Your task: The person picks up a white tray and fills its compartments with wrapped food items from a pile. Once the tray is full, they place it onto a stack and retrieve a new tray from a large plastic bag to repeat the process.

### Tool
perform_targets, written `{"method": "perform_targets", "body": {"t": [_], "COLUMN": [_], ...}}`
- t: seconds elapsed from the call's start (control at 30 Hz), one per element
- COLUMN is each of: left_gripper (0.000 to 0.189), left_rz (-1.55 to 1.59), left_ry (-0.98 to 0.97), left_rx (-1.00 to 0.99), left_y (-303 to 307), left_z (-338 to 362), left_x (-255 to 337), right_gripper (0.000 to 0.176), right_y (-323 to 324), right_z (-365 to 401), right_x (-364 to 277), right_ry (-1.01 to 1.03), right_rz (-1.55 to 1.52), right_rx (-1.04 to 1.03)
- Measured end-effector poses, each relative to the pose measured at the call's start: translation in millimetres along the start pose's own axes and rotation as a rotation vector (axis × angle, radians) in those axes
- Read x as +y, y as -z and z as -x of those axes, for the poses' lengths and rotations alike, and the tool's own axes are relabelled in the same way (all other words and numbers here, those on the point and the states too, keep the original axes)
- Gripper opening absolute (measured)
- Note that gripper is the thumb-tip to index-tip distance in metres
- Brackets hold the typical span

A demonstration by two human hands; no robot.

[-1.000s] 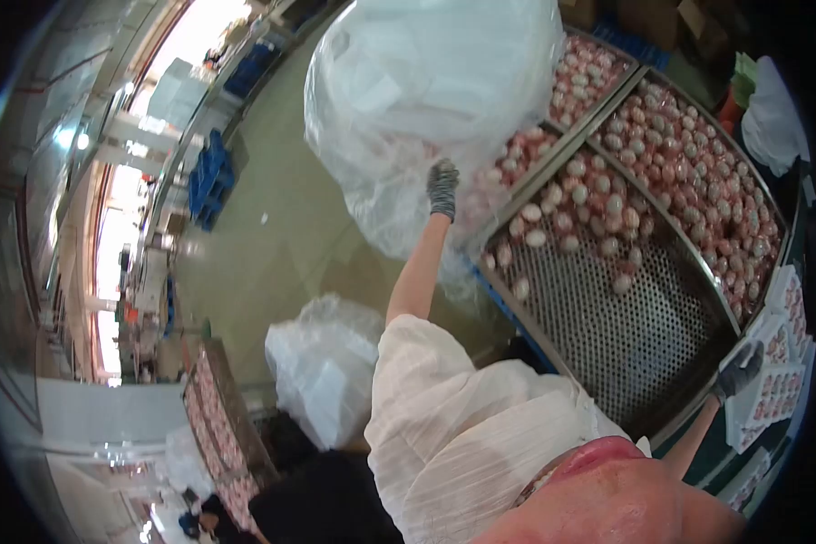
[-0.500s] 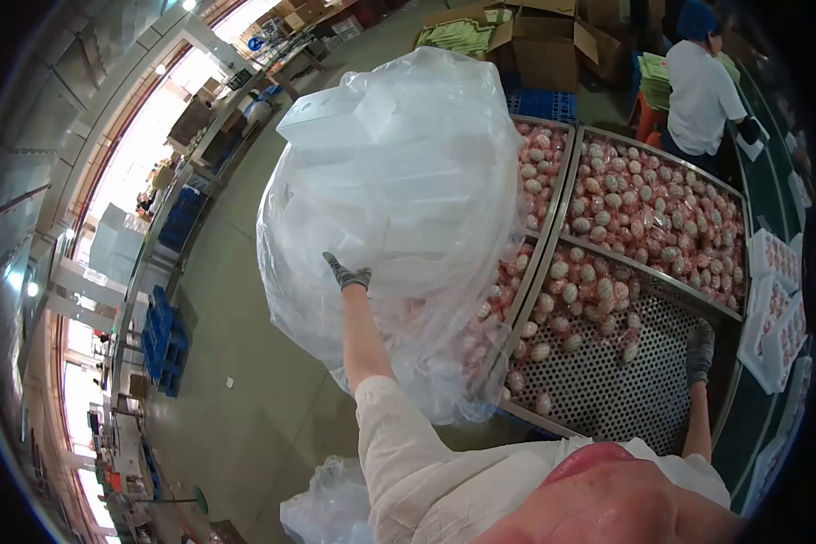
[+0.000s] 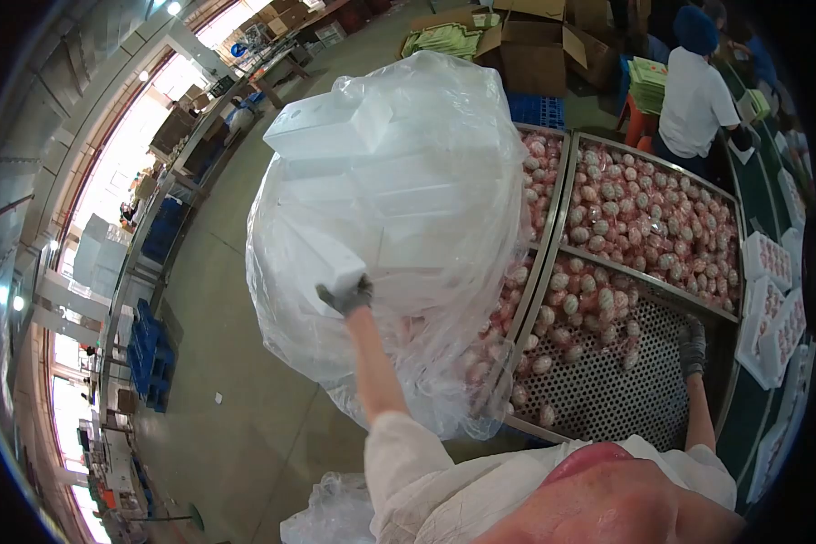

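My left hand (image 3: 344, 296), in a grey glove, grips a big clear plastic bag (image 3: 399, 208) full of white foam trays. The bag is held up over the floor, against the left edge of the metal bin (image 3: 607, 408). My right hand (image 3: 693, 346), also gloved, rests on the perforated floor of that bin near its right rim, holding nothing that I can see. Pink-and-white wrapped eggs (image 3: 644, 208) fill the bin's compartments.
A person in a white top and blue cap (image 3: 695, 91) stands at the far end of the bin. Cardboard boxes (image 3: 535, 36) sit beyond it. White egg trays (image 3: 771, 299) lie to the right. Another plastic bag (image 3: 331, 512) lies on the floor below.
The view swung upward between the earliest frame and now. My left arm has kept hold of the bag, which now sits lower and more to the left. My right hand moved onto the bin's floor.
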State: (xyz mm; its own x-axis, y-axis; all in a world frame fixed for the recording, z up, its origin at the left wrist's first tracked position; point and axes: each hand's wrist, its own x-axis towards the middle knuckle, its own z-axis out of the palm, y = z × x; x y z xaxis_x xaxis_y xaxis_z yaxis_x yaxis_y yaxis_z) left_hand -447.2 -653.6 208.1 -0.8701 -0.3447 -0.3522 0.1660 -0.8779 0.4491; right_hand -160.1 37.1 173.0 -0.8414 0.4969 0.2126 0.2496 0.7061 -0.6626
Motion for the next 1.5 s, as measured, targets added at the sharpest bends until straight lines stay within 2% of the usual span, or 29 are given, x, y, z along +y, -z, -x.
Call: {"method": "perform_targets", "body": {"t": [0.03, 0.1, 0.13, 0.17, 0.23, 0.3, 0.33, 0.4, 0.43, 0.47, 0.5, 0.53, 0.57, 0.63, 0.67, 0.73, 0.77, 0.8, 0.83, 0.9, 0.97, 1.13, 1.23, 1.27, 1.3, 1.37, 1.4, 1.43, 1.5], "left_gripper": [0.067, 0.063, 0.058, 0.057, 0.062, 0.065, 0.066, 0.065, 0.063, 0.059, 0.054, 0.058, 0.061, 0.055, 0.053, 0.051, 0.055, 0.060, 0.060, 0.067, 0.069, 0.064, 0.062, 0.060, 0.060, 0.058, 0.057, 0.056, 0.057], "left_rz": [0.116, 0.193, 0.068, -0.119, -0.510, -1.327, -1.404, -1.625, -1.766, -1.459, -1.120, -1.216, -1.306, -1.040, -1.172, -1.326, -1.408, -1.482, -1.494, -1.690, -1.639, -1.767, -1.923, -2.037, -2.037, -1.945, -1.951, -1.952, -1.906], "left_ry": [-0.030, 0.046, -0.108, -0.247, -0.333, -0.443, -0.569, -0.717, -0.742, -0.332, 0.056, -0.015, -0.092, 0.537, 0.634, 0.748, 0.614, 0.477, 0.490, 0.365, 0.471, 0.335, 0.227, 0.149, 0.139, 0.127, 0.039, -0.048, -0.042], "left_rx": [-0.011, -0.241, -0.205, -0.152, -0.108, -0.167, -0.281, -0.495, -0.598, -0.698, -0.722, -0.817, -0.915, -0.564, -0.471, -0.352, -0.402, -0.456, -0.448, -0.559, -0.568, -0.562, -0.511, -0.441, -0.440, -0.515, -0.539, -0.564, -0.526], "left_y": [-10, -19, -19, -20, -1, 28, 27, 49, 80, 81, 81, 88, 103, 169, 157, 149, 152, 155, 161, 168, 148, 181, 175, 174, 179, 192, 185, 176, 163], "left_z": [35, 119, 157, 196, 257, 310, 330, 352, 359, 369, 378, 388, 397, 384, 390, 403, 407, 416, 420, 427, 433, 432, 440, 442, 438, 427, 431, 437, 441], "left_x": [-19, -63, -92, -124, -178, -219, -233, -279, -300, -313, -327, -335, -345, -374, -371, -367, -374, -389, -396, -405, -407, -413, -410, -409, -410, -411, -409, -405, -403], "right_gripper": [0.031, 0.031, 0.033, 0.035, 0.038, 0.041, 0.042, 0.044, 0.045, 0.045, 0.050, 0.055, 0.057, 0.051, 0.051, 0.047, 0.047, 0.046, 0.046, 0.046, 0.044, 0.046, 0.040, 0.043, 0.043, 0.044, 0.053, 0.053, 0.064], "right_y": [-7, -25, -33, -37, -41, -50, -60, -73, -78, -80, -85, -85, -102, -86, -83, -80, -77, -74, -82, -81, -72, -83, -82, -70, -74, -86, -82, -64, -30], "right_z": [0, 1, 1, 3, 8, 14, 23, 40, 48, 54, 63, 79, 95, 119, 129, 156, 163, 167, 176, 180, 183, 174, 175, 161, 158, 148, 131, 124, 128], "right_x": [-1, -7, -20, -32, -105, -131, -128, -121, -117, -105, -88, -74, -39, -35, -26, -18, -15, 0, 18, 40, 54, 70, 71, 77, 93, 134, 140, 125, 73], "right_ry": [-0.004, -0.124, -0.068, -0.058, -0.004, 0.055, 0.063, -0.238, -0.107, 0.014, -0.232, -0.156, -0.192, -0.284, -0.305, -0.068, -0.088, -0.224, -0.359, -0.437, -0.590, -0.473, -0.406, -0.490, -0.484, -0.461, -0.759, -0.755, -0.176], "right_rz": [-0.005, -0.152, -0.233, -0.319, -0.535, -0.682, -0.698, -1.186, -0.995, -0.790, -0.829, -0.437, -0.291, -0.339, -0.344, -0.040, -0.045, -0.130, -0.213, -0.177, -0.300, -0.268, -0.026, -0.010, -0.015, -0.287, -0.644, -0.637, 0.076], "right_rx": [0.001, -0.072, -0.153, -0.216, -0.328, -0.383, -0.389, -0.529, -0.456, -0.397, -0.525, -0.346, -0.338, -0.407, -0.417, -0.347, -0.359, -0.380, -0.399, -0.423, -0.436, -0.498, -0.216, -0.386, -0.384, -0.300, -0.492, -0.479, -0.535]}}
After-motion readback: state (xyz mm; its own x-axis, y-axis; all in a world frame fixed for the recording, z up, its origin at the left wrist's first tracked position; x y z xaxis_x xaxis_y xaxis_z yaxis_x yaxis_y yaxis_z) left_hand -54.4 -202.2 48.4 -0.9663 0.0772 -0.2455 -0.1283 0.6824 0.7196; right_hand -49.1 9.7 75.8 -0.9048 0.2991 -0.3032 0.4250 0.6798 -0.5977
